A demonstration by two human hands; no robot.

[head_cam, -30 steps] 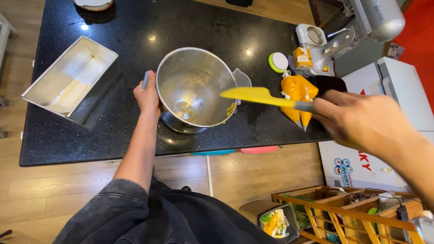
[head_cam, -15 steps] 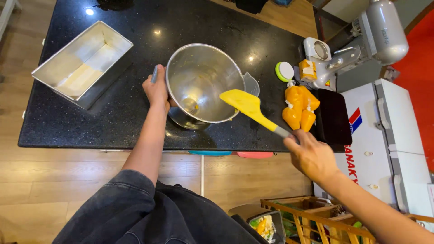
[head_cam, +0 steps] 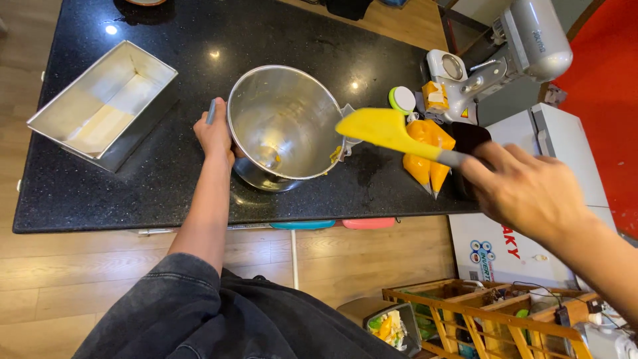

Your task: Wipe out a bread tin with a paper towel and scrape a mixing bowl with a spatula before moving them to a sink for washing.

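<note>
A home kitchen, set up for baking. Black speckled stone counter (head_cam: 199,193) over a pale wooden floor (head_cam: 60,272). On the counter, a steel mixing bowl (head_cam: 286,123) smeared with batter, a long metal loaf tin (head_cam: 100,106) and filled orange piping bags (head_cam: 428,156). Grey stand mixer (head_cam: 525,43) at the far corner, its bowl off. Yellow spatula (head_cam: 385,129) held above the counter. White chest freezer (head_cam: 565,159) beside it, against a red wall (head_cam: 605,86). Wooden crate rack (head_cam: 478,319) and a small bin of scraps (head_cam: 389,326) down on the floor.
</note>
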